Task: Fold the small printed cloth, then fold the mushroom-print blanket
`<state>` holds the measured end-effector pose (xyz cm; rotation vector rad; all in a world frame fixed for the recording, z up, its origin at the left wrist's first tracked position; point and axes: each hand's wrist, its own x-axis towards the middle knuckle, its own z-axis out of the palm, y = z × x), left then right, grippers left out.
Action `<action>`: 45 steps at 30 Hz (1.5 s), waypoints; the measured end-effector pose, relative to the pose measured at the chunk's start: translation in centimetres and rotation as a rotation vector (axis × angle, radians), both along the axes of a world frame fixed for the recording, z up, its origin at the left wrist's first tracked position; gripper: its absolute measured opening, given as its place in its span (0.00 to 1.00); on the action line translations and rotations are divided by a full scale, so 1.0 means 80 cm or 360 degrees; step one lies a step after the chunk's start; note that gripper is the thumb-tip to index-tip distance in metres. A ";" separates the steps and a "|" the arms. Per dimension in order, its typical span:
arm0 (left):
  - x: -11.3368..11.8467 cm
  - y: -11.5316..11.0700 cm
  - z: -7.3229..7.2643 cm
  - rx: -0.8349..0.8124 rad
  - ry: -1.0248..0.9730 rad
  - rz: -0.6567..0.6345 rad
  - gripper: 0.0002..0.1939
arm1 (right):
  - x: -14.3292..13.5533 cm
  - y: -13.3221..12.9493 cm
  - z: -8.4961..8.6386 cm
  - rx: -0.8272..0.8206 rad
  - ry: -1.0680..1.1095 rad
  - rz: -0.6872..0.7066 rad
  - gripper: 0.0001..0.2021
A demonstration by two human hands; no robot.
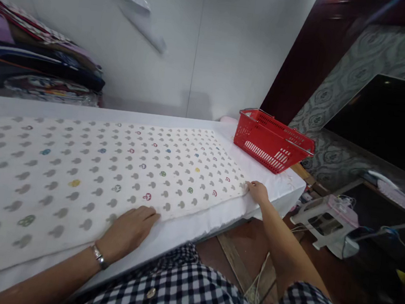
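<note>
A long cream cloth (87, 168) printed with grey, red, blue, green and yellow mushrooms lies spread over a white-covered table (194, 226). My right hand (257, 192) is at its near right corner, with the fingertips closed on the edge. Along the near edge, further left, my left hand (129, 231) rests palm down on the fabric, its fingers stretched out toward the right. A metal bracelet or watch (100, 256) circles the left wrist. The underside of the left hand is hidden.
A red plastic basket (273, 140) with metal handles stands at the table's right end. Folded fabrics (41, 60) are piled at the back left against a pale wall (228, 52). On the floor to the right is a white stool (326, 222), below a dark screen (388, 122).
</note>
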<state>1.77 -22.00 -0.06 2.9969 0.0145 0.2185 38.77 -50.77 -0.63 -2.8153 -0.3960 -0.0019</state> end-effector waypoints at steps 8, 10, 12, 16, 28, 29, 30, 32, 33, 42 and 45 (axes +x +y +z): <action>0.018 0.003 0.003 -0.0185 0.0056 0.0062 0.16 | -0.001 0.011 0.002 -0.0034 -0.0018 -0.0128 0.17; 0.022 0.008 0.005 -0.0364 0.0106 0.0146 0.16 | -0.004 0.014 0.003 -0.0010 -0.0068 -0.0122 0.19; 0.026 0.011 0.009 -0.0507 0.0189 0.0213 0.17 | -0.014 0.018 0.002 0.0075 -0.0167 -0.0022 0.19; 0.034 0.018 0.019 -0.0675 0.0308 0.0267 0.17 | -0.059 0.032 -0.008 0.0581 -0.0421 0.0702 0.14; 0.031 0.015 0.018 -0.0572 0.0241 0.0213 0.15 | -0.147 0.073 -0.021 0.0425 -0.0633 0.1473 0.09; 0.027 0.013 0.016 -0.0512 0.0196 0.0173 0.14 | -0.148 0.073 -0.019 0.0384 -0.0661 0.1441 0.09; 0.023 0.011 0.014 -0.0439 0.0161 0.0132 0.13 | -0.149 0.073 -0.018 0.0346 -0.0675 0.1427 0.09; 0.016 0.006 0.012 -0.0274 0.0124 0.0069 0.12 | -0.152 0.072 -0.015 0.0284 -0.0665 0.1466 0.09; 0.013 0.004 0.012 -0.0195 0.0119 0.0051 0.12 | -0.153 0.071 -0.014 0.0266 -0.0657 0.1498 0.09; -0.021 0.009 0.011 -0.0016 0.0103 0.0200 0.12 | -0.142 0.066 -0.023 0.0232 -0.0830 0.1529 0.12; -0.034 0.023 0.009 0.0035 0.0104 0.0322 0.12 | -0.134 0.063 -0.032 0.0232 -0.0841 0.1522 0.13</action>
